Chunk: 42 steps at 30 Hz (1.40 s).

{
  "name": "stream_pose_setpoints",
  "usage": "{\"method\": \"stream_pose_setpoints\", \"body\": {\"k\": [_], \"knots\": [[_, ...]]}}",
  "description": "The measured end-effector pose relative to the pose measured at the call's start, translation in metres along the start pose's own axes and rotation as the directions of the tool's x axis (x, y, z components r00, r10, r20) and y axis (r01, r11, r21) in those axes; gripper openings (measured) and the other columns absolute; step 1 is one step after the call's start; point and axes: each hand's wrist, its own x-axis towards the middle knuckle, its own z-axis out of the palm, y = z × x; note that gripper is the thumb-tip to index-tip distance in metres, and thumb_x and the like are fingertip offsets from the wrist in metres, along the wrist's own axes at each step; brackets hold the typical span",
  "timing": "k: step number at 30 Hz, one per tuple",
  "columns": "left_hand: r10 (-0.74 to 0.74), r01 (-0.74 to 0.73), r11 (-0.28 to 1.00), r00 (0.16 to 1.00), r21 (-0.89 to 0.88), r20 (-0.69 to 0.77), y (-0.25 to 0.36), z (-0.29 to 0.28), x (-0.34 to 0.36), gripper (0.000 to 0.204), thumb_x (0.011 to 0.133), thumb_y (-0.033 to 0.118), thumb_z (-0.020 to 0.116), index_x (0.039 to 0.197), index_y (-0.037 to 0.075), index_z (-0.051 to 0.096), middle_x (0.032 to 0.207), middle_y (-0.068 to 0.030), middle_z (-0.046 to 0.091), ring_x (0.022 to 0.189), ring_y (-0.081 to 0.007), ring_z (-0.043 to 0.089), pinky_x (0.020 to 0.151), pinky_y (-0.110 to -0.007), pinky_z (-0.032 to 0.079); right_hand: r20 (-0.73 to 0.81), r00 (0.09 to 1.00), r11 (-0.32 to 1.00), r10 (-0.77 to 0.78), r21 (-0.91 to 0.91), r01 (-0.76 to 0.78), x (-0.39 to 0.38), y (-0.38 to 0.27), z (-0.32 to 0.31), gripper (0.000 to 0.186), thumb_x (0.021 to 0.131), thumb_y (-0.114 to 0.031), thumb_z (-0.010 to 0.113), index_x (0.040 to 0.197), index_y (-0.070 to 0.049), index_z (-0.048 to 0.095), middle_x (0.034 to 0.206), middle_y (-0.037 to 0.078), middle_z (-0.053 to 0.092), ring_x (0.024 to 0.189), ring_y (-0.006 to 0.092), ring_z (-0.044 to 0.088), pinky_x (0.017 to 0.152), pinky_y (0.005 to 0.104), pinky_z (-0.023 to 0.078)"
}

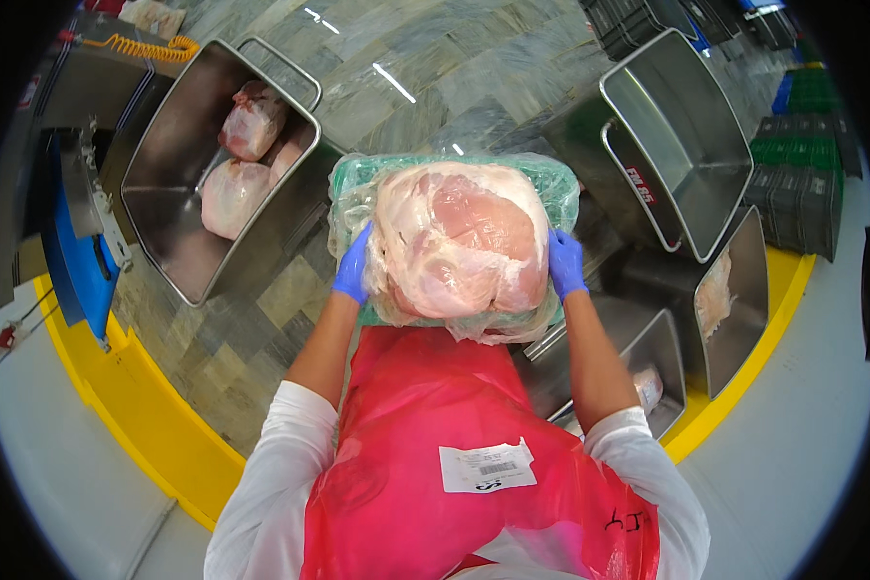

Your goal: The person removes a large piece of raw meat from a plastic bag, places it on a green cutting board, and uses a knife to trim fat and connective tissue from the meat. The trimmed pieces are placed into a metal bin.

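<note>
Between my two gloved hands is a large raw ham (pixel 464 242), pale pink with white fat and a wet shine. It lies over a green crate (pixel 551 179) lined with clear plastic film (pixel 353 208), some of which hangs out at the near edge. My left hand (pixel 354 266), in a blue-violet glove, grips the ham's left side. On the opposite side my right hand (pixel 566 263), gloved alike, presses against the meat. The fingertips of both hands are partly hidden by the meat and film.
At the left, a steel bin (pixel 179 174) holds several pieces of meat (pixel 234 198). Another steel bin (pixel 686 126) stands at the far right; lower bins (pixel 744 319) with some meat are nearer. Stacked crates (pixel 793 193) stand behind. A yellow edge (pixel 145 406) curves along the near floor.
</note>
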Motion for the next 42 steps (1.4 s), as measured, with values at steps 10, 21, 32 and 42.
{"method": "stream_pose_setpoints", "body": {"k": [10, 21, 32, 42], "knots": [[0.01, -0.005, 0.999, 0.993, -0.042, 0.122, 0.005, 0.044, -0.01, 0.059, 0.105, 0.043, 0.053, 0.153, 0.01, 0.047, 0.147, -0.0091, 0.057, 0.132, -0.0281, 0.056, 0.115, -0.042, 0.043, 0.351, 0.936, 0.696, 0.002, 0.672, -0.253, -0.025, -0.054, 0.018, 0.06, 0.101, -0.046, 0.059, 0.143, -0.003, 0.055, 0.137, 0.012, 0.062, 0.119, 0.0218, 0.061, 0.103, 0.0366, 0.049], [0.041, -0.003, 0.962, 0.99, 0.275, -0.134, 0.041, 0.083, -0.115, 0.052, 0.105, 0.034, 0.058, 0.149, 0.006, 0.05, 0.14, -0.0108, 0.062, 0.122, -0.0247, 0.063, 0.105, -0.039, 0.05, 0.517, 0.854, 0.403, 0.059, 0.771, -0.494, -0.158, -0.061, 0.009, 0.072, 0.099, -0.057, 0.056, 0.15, -0.007, 0.048, 0.144, 0.011, 0.058, 0.129, 0.0263, 0.057, 0.109, 0.0399, 0.046], [-0.488, 0.37, 0.785, 0.864, 0.497, 0.127, 0.091, 0.093, -0.053, 0.034, 0.109, 0.024, 0.047, 0.13, 0.003, 0.063, 0.125, -0.0112, 0.069, 0.108, -0.0205, 0.068, 0.098, -0.039, 0.056, 0.659, 0.728, 0.212, 0.19, 0.696, -0.686, -0.234, -0.052, 0.016, 0.067, 0.101, -0.063, 0.045, 0.138, -0.007, 0.058, 0.124, 0.01, 0.068, 0.105, 0.0269, 0.065, 0.087, 0.0438, 0.059], [-0.015, -0.102, 0.869, 0.973, 0.484, 0.231, 0.075, 0.187, -0.006, 0.027, 0.105, 0.03, 0.057, 0.12, 0.009, 0.066, 0.108, -0.006, 0.07, 0.096, -0.0199, 0.067, 0.086, -0.036, 0.056, 0.193, 0.957, 0.683, 0.216, 0.671, -0.289, -0.169, -0.088, -0.015, 0.022, 0.099, -0.037, 0.06, 0.094, -0.017, 0.068, 0.078, -0.004, 0.063, 0.06, 0.0128, 0.055, 0.049, 0.0282, 0.04]]}}
